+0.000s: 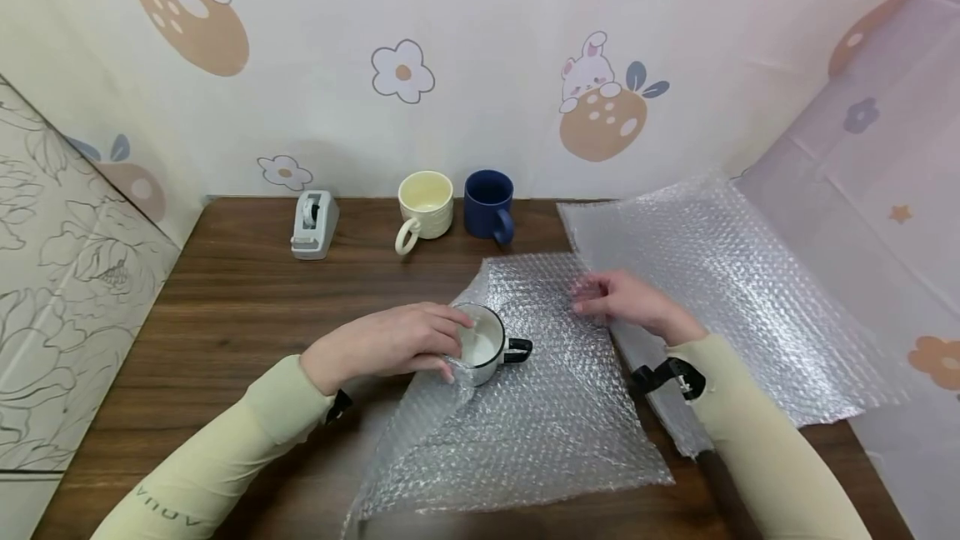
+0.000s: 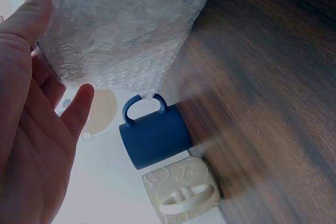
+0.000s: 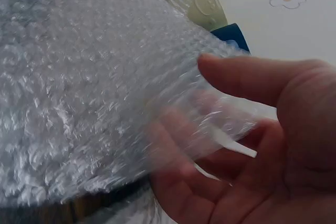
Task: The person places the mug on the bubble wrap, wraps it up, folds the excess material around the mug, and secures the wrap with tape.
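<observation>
A white mug (image 1: 489,338) with a dark rim and black handle stands on a sheet of bubble wrap (image 1: 540,432), its handle pointing right. My left hand (image 1: 393,340) holds a folded-up part of the sheet against the mug's left side, fingers over the rim. In the left wrist view, the bubble wrap (image 2: 126,35) hides most of the mug. At the sheet's right edge, my right hand (image 1: 626,300) grips the wrap. The right wrist view shows that edge between thumb and fingers, with some fingers underneath, seen through the plastic.
A second bubble wrap sheet (image 1: 697,273) lies on the right, partly beneath the first. Along the back of the wooden table (image 1: 247,315) stand a tape dispenser (image 1: 314,225), a cream mug (image 1: 427,211) and a navy mug (image 1: 487,207). A patterned curtain (image 1: 480,23) hangs behind.
</observation>
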`<act>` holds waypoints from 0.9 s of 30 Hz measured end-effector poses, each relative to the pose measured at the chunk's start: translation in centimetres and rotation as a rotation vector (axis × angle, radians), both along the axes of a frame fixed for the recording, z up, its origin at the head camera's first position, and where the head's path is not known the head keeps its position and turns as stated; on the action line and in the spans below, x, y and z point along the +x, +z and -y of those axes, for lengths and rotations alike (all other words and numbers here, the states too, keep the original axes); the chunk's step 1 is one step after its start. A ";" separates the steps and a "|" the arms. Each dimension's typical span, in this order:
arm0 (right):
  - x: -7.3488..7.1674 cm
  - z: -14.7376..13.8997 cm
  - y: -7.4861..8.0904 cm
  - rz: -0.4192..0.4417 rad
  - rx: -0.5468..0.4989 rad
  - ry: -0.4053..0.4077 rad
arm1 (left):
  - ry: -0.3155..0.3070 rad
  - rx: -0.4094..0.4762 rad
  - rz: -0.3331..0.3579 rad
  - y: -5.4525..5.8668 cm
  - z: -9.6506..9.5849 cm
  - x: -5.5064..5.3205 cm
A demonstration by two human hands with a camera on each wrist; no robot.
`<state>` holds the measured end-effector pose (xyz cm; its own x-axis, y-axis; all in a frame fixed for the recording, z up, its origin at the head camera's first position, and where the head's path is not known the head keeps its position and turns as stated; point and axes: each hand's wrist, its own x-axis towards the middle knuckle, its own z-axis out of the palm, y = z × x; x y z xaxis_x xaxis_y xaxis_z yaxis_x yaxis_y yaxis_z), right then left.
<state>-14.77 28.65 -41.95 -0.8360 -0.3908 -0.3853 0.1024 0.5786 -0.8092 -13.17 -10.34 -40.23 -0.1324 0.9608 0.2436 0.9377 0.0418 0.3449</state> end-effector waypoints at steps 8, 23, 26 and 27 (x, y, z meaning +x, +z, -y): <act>1.6 -0.3 0.1 -0.041 -0.099 0.056 | 0.115 -0.011 0.050 -0.1 0.2 0.4; 3.3 2.7 2.3 -0.043 -0.444 0.181 | 0.138 -0.069 0.146 0.3 -0.3 -0.3; 3.1 3.2 2.6 -0.041 -0.489 0.189 | 0.138 -0.067 0.171 0.3 -0.3 -0.2; 3.0 3.3 2.7 -0.040 -0.498 0.196 | 0.139 -0.062 0.180 0.2 -0.3 -0.2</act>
